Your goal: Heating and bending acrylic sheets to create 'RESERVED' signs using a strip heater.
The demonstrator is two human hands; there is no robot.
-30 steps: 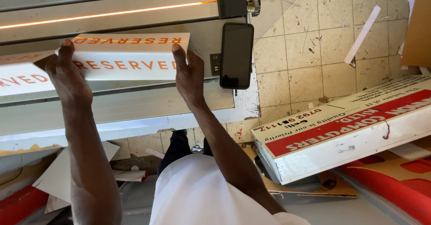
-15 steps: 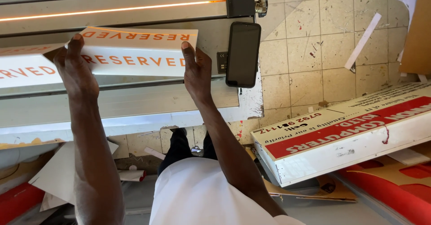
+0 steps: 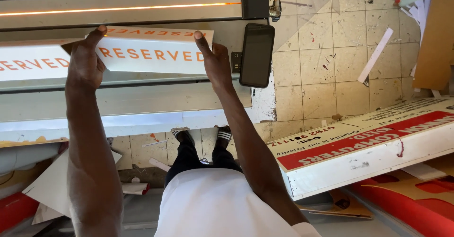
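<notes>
A long grey machine bed [image 3: 142,100] spans the view, its glowing orange strip [image 3: 118,8] running along the top. Above it the folded white sign with orange lettering [image 3: 156,52] lies with its long axis left to right, between both hands. The left hand [image 3: 85,62] pinches its left end, the right hand [image 3: 215,64] its right end, equally near. A dark phone [image 3: 257,55] sits just beside the right hand. Compared with a second ago, the sign has shifted slightly rightward.
</notes>
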